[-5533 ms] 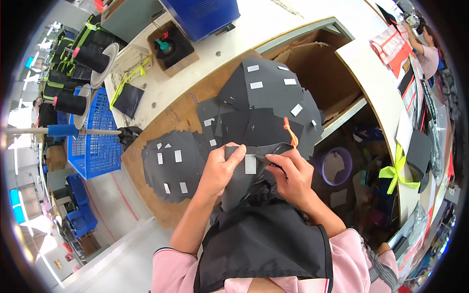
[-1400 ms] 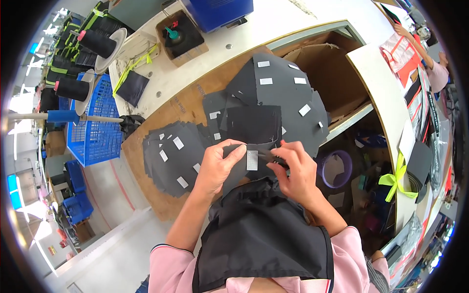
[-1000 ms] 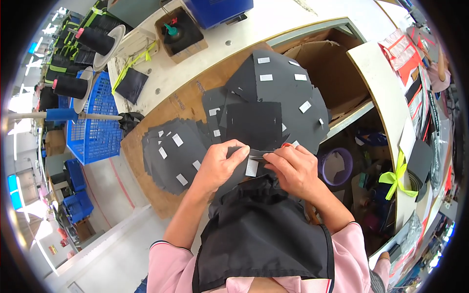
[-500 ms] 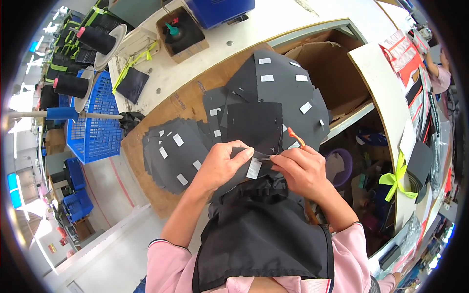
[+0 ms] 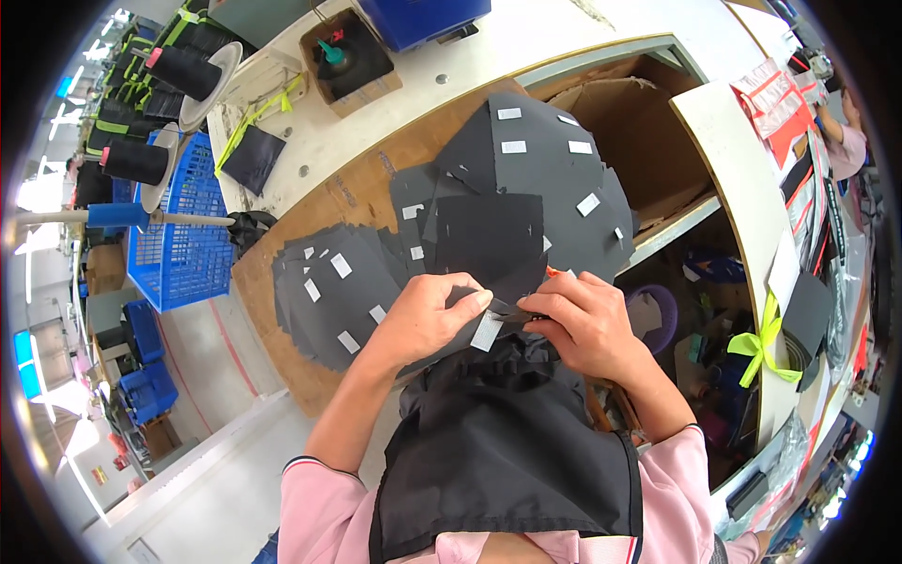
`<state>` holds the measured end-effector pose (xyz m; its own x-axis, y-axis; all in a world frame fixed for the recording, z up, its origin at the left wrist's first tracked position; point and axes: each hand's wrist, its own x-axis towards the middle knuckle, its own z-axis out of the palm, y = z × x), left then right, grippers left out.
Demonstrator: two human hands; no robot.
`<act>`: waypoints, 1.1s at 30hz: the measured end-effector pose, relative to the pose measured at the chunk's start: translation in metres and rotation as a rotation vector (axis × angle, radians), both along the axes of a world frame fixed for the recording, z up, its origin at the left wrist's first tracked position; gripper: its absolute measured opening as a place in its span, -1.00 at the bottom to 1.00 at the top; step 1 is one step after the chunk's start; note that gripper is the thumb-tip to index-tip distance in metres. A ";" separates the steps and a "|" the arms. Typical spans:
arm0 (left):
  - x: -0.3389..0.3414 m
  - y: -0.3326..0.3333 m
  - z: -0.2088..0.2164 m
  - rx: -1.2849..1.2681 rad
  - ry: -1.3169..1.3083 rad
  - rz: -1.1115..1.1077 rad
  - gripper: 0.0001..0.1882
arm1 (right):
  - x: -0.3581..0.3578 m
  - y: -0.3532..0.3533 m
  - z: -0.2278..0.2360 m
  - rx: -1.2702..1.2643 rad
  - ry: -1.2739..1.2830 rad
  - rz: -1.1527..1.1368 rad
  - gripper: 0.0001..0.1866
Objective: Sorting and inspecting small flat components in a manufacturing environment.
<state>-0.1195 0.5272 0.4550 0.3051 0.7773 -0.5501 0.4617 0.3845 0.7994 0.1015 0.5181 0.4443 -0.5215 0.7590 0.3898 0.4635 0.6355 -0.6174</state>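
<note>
Single head-worn fisheye view, looking steeply down from above the person's own chest, close over both hands (image 5: 512,320). Counter (image 5: 310,155) fills the upper frame, its edges bending at the rim; floor at lower left.

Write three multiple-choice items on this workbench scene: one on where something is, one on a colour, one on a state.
1. Where does the blue basket stand?
A. left of the bench
B. on the cardboard box
C. in the person's lap

2. What colour are the small tags on the black cut pieces?
A. red
B. white
C. green

3. What are the two hands doing?
A. resting apart, holding nothing
B. both pinching one black piece with a tag
C. lifting the thread cone

Answers:
1 A, the basket sits off the bench's left edge.
2 B, each tag shows white against the black.
3 B, the left hand and the right hand meet on the piece at the bench's near edge.
</note>
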 end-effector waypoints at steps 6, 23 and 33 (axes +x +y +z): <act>0.001 0.003 0.006 -0.027 0.021 -0.083 -0.78 | 0.003 0.009 0.006 0.003 -0.036 0.094 -0.68; -0.008 0.009 0.010 -0.003 -0.108 -0.073 -0.74 | 0.022 0.011 -0.015 -0.609 0.021 0.020 -0.63; -0.016 0.014 -0.008 0.745 0.398 -0.262 -0.40 | 0.016 0.026 -0.043 -0.939 0.358 0.126 -0.92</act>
